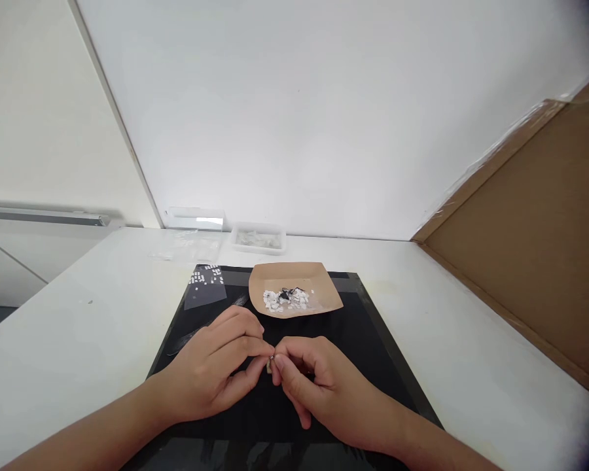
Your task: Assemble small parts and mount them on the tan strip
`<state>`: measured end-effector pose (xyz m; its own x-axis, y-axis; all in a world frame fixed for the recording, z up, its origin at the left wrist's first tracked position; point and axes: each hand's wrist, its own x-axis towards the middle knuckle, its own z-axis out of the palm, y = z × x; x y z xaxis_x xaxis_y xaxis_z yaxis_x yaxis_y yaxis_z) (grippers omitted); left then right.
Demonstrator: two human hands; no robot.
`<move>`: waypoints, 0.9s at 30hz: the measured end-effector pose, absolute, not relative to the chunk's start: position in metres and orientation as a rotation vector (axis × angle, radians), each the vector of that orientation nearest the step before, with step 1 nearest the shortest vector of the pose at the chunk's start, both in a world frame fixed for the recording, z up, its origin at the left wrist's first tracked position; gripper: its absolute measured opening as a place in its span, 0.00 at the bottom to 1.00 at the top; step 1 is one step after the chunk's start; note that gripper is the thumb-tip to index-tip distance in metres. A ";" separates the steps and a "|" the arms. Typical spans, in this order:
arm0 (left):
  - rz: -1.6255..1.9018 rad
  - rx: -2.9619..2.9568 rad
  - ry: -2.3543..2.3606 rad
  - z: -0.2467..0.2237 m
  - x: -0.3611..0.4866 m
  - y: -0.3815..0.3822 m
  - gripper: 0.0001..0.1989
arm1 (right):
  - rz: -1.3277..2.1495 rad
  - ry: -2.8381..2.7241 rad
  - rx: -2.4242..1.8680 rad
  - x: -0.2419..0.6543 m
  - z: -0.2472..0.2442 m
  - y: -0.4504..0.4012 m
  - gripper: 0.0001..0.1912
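Observation:
My left hand (220, 366) and my right hand (319, 386) meet at the fingertips over a black mat (235, 425). Thumb and forefinger of each are pinched together on a tiny pale and metallic-looking piece (269, 367). Most of that piece is hidden by the fingers, so its kind does not show. Just beyond the hands stands a brown paper tray (294, 275). In it lie small white bits (273, 301) and some thin black scraps (289, 294).
A dark sheet with small white rectangles (206, 294) lies at the mat's far left corner. Behind it are clear plastic bags (191, 247) and a white plastic box (258, 239) with translucent contents. A brown board (530, 242) leans at the right. White walls stand behind.

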<state>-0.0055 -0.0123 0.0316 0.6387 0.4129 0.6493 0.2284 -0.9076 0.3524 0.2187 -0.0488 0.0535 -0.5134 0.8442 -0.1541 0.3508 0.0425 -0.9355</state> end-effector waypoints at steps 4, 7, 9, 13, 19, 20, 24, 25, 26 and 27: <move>1.132 2.626 0.519 0.033 -0.005 -0.012 0.13 | 1.546 -1.857 -1.183 0.219 0.054 -0.049 0.17; 1.158 2.603 0.537 0.036 -0.003 -0.013 0.11 | 1.570 -1.848 -1.176 0.219 0.054 -0.049 0.18; 1.171 2.587 0.558 0.038 -0.001 -0.014 0.10 | 1.590 -1.847 -1.183 0.219 0.054 -0.048 0.19; 1.195 2.589 0.562 0.041 0.001 -0.015 0.08 | 1.622 -1.837 -1.193 0.220 0.053 -0.048 0.19; 1.216 2.584 0.601 0.039 0.003 -0.017 0.07 | 1.656 -1.831 -1.181 0.220 0.053 -0.049 0.20; 1.227 2.582 0.599 0.038 0.003 -0.017 0.07 | 1.658 -1.830 -1.181 0.220 0.053 -0.049 0.20; 1.242 2.581 0.594 0.037 0.003 -0.017 0.08 | 1.678 -1.823 -1.176 0.220 0.053 -0.049 0.20; 1.248 2.582 0.592 0.037 0.003 -0.017 0.08 | 1.686 -1.821 -1.175 0.220 0.054 -0.049 0.20; 1.252 2.584 0.590 0.037 0.004 -0.017 0.08 | 1.694 -1.821 -1.174 0.219 0.054 -0.049 0.20; 1.258 2.584 0.587 0.037 0.004 -0.017 0.07 | 1.699 -1.821 -1.176 0.219 0.054 -0.049 0.20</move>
<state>0.0037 -0.0169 0.0374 0.5570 0.4372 0.7062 0.2599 -0.8993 0.3517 0.2194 -0.0487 0.0542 -0.5748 0.7767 -0.2577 0.3110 -0.0840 -0.9467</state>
